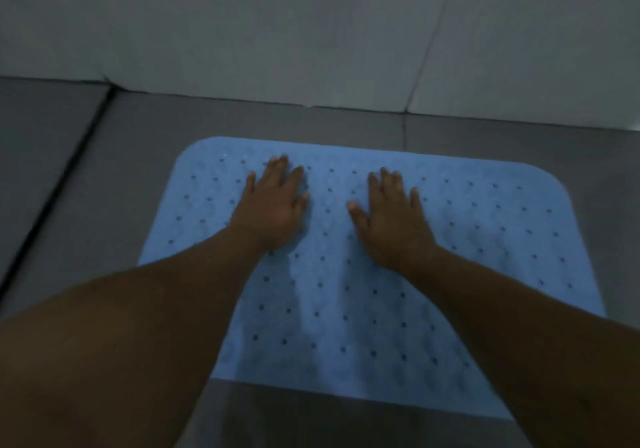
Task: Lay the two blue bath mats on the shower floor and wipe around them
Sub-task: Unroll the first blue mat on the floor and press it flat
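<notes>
On the grey shower floor [131,156], near the viewer, one blue bath mat [346,309] lies flat, its near edge at 6 o'clock. Toward 12 o'clock on it, the left hand [273,201] and right hand [391,215] press down side by side, fingers straight and spread, gripping nothing. The mat looks soft, thin and floppy, dotted with holes; it would likely lift best by a corner or edge. At 9 o'clock a dark groove [59,184] crosses the floor. Farthest off, pale wall tiles [277,31] rise. No second mat shows.

Dim light; grey tiled floor [131,156] meets pale tiled wall [242,24].
</notes>
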